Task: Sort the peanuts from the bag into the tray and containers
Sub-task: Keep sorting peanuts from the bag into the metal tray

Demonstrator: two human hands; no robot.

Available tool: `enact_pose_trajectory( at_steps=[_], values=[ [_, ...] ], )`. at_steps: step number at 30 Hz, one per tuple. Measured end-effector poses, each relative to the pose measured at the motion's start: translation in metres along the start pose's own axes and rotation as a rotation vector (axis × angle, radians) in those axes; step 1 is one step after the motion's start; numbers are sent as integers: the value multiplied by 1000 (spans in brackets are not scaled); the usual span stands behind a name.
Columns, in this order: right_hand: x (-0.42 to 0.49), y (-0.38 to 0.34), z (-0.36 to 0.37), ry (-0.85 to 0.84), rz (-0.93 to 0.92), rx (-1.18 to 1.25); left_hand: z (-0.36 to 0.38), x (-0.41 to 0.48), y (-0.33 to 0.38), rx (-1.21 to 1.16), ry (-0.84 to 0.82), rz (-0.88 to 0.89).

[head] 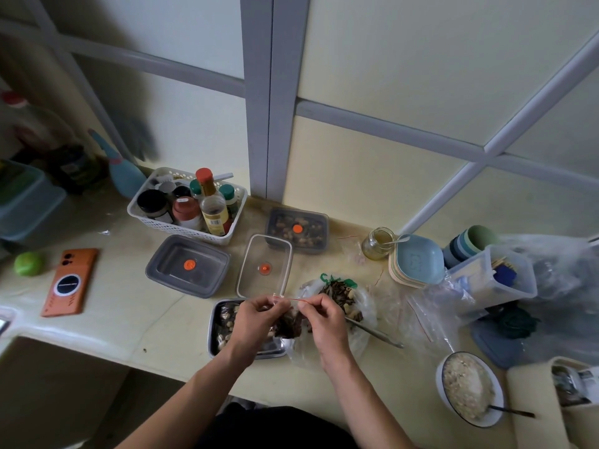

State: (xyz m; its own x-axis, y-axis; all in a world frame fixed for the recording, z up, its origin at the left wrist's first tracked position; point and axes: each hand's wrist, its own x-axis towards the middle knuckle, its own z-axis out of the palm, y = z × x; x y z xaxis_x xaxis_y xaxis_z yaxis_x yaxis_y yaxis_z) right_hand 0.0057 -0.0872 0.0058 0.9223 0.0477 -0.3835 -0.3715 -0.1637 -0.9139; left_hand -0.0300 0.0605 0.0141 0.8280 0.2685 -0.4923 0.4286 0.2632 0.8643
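As I looked down over the counter, both hands hovered just above its near edge. My left hand and right hand, fingers curled, each pinched one end of the red-striped top of a small clear bag, which was stretched between them. Something dark hung below it, too blurred for me to name.

Under the left hand sat the metal tray, already holding a layer of pale peanuts mixed with darker bits. Against its right side lay the large plastic bag, open, with a heap of dark slivers and a few pale nuts inside, so I judged plenty was left to sort. Tongs rested across it, just beyond the right hand.

Farther out, the clear container stood empty, and the grey container to its left looked empty too. Farthest back, a lidded container held brownish nuts.

I judged the job roughly midway: one box filled, the tray partly loaded, two boxes waiting.
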Motion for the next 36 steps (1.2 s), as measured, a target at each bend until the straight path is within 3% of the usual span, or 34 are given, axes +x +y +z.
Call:
enact_pose_trajectory(
  at_steps=[10,18,26,36],
  values=[
    [-1,3,-1,-144,5,-13,-3,-3,1,-34,-101,22],
    [-4,7,1,-83,26,-33,-5,-4,-5,-73,-43,17],
    [-7,8,4,-147,39,25,-5,-6,-3,-121,-82,33],
    [-11,11,6,-115,-22,-10,-9,-6,-10,-15,-86,46]
  ],
)
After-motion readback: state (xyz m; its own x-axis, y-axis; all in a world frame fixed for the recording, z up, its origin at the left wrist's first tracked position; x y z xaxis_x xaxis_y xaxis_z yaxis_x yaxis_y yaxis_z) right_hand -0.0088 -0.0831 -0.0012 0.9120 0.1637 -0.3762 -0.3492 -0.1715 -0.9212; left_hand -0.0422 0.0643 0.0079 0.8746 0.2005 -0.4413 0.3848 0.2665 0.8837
